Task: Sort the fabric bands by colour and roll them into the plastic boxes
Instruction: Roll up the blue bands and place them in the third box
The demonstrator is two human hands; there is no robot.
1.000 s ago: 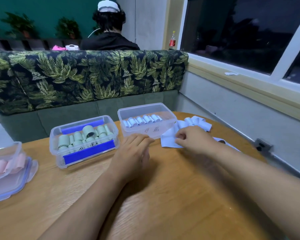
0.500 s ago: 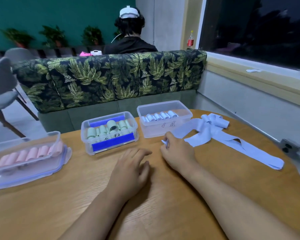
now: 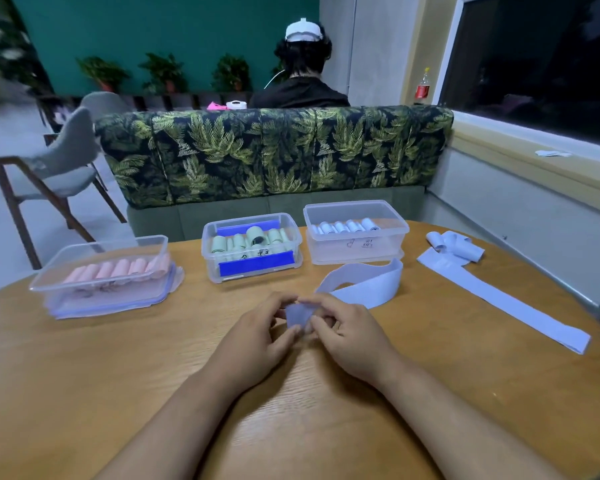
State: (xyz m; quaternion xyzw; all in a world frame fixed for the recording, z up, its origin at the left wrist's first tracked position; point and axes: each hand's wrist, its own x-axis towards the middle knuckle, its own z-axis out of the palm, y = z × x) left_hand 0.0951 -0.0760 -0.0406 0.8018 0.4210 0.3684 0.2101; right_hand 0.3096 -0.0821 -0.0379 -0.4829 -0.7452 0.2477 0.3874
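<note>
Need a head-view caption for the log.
Left hand and right hand pinch the end of a pale blue band, with pink rolls, green rolls and blue rolls boxed behind.

Fingers (image 3: 327, 307) hide the end of the blue band (image 3: 361, 287); writing on 2 boxes (image 3: 390, 244) is unreadably small

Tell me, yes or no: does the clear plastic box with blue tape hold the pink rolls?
No, the blue-taped clear plastic box holds pale green fabric rolls.
</note>
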